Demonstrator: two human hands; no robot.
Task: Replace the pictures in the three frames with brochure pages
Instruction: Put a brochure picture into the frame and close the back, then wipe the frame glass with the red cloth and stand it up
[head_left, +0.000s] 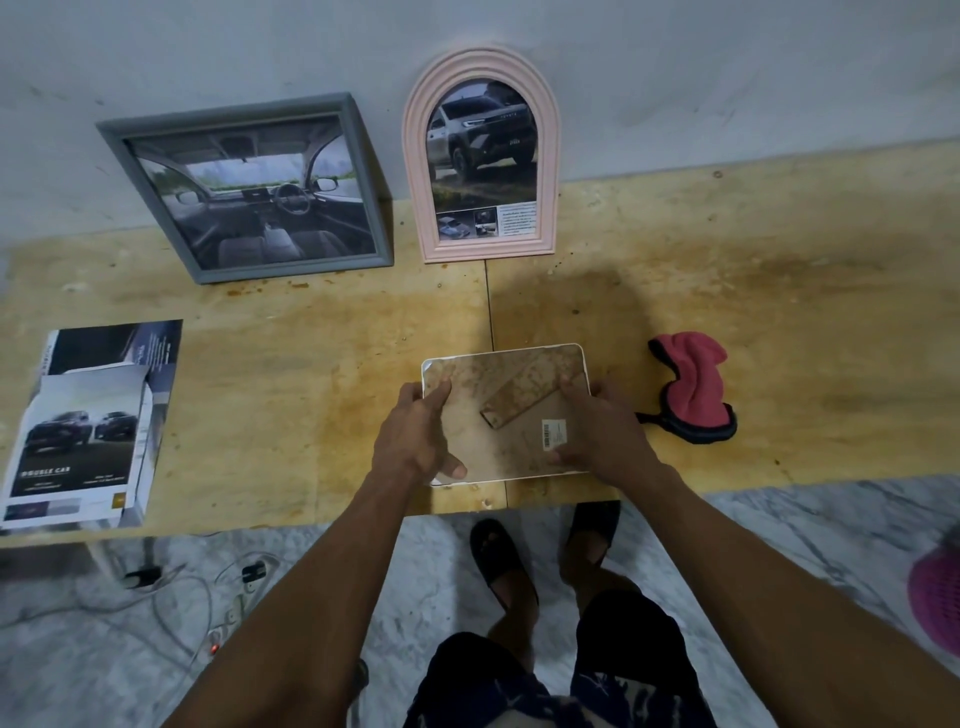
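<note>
A white-edged frame (498, 384) lies face down near the table's front edge, its stained brown backing and folded stand facing up, a barcode sticker near its right side. My left hand (421, 436) grips its left edge, thumb on the backing. My right hand (597, 431) holds the right edge, fingers curled over it. A grey square frame (111, 136) with a car-interior page leans on the wall at back left. Beside it a pink arched frame (415, 156) with a truck page stands upright. Brochure pages (88, 426) lie stacked at the left.
A pink cloth (693, 389) lies on the wooden table (285, 395) right of the frame. Cables and a power strip (228, 613) lie on the marble floor below left. A pink basket (937, 603) sits at the right edge. My feet stand under the table's front edge.
</note>
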